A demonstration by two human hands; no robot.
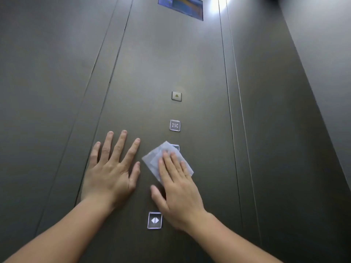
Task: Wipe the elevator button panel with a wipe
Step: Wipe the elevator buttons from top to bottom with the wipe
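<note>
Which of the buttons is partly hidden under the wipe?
The button just below the one marked 29C: only its upper right corner shows past the wipe. The bell button and door button are fully uncovered.

The elevator button panel [152, 82] is seen as dark brushed metal, matt with a faint sheen, and a bright glare is thrown off it near the top right. The square buttons, among them the one marked 29C [175, 125] and the door-open button [154, 220], are framed in polished, chrome-like edging with smooth, glossy faces. The wipe [154, 158] is shown as thin, pale, slightly translucent non-woven cloth, lightly creased. A glossy display screen [180, 7] is set into the panel above.
</note>
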